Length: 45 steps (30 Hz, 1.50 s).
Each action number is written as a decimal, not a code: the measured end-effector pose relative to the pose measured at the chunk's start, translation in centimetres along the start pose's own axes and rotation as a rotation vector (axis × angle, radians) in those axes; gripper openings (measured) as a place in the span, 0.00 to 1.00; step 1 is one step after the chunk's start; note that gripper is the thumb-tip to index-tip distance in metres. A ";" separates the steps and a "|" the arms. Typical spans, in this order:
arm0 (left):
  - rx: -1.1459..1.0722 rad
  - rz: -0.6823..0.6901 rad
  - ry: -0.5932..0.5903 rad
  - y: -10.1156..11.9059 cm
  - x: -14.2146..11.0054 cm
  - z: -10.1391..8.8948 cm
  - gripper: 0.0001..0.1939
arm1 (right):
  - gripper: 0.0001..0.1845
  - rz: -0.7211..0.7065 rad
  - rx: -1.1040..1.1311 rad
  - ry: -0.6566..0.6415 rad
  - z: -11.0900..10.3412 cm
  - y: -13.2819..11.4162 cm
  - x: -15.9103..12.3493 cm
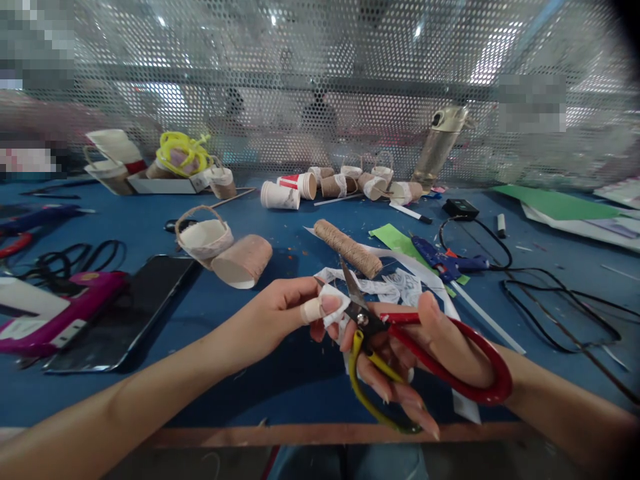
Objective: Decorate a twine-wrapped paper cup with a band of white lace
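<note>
My left hand [300,308] pinches a small piece of white lace [332,305] between thumb and fingers; a bandage wraps its thumb. In my right hand [400,357] are scissors [361,319] with one red and one yellow handle. Their blades are parted and touch the white piece at the left thumb. Behind the blades, more white lace trim [395,285] lies on the table. A twine-wrapped roll [347,248] rests just beyond it. Left of the hands, a twine-covered cup [244,261] lies on its side against a small handled basket [206,238].
A blue glue gun [440,259] with its cable lies right of the lace. A black phone [125,317] and magenta box [65,317] are at left. Paper cups [280,195], small baskets [373,185] and a bottle [440,147] line the perforated metal screen [280,60].
</note>
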State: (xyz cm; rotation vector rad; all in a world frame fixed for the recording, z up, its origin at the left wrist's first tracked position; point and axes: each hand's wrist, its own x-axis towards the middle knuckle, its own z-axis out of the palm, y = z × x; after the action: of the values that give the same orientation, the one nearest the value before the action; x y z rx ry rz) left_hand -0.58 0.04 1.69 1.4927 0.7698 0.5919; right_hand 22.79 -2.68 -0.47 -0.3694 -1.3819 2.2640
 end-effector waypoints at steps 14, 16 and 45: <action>-0.034 -0.022 0.063 0.1 0.1 -0.4 0.15 | 0.37 -0.008 -0.097 0.051 -0.4 0.6 -0.5; -0.109 -0.001 0.055 -0.1 0.0 -0.4 0.10 | 0.39 -0.007 -0.089 0.027 -0.3 0.3 -0.4; -0.061 0.065 -0.031 0.1 0.2 -0.6 0.14 | 0.46 0.006 -0.055 -0.027 -0.2 0.1 -0.2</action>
State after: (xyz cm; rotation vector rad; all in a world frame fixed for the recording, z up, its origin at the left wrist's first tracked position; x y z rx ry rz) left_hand -0.95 0.58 1.87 1.4719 0.6754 0.6338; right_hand 23.02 -2.70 -0.66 -0.3623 -1.4611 2.2472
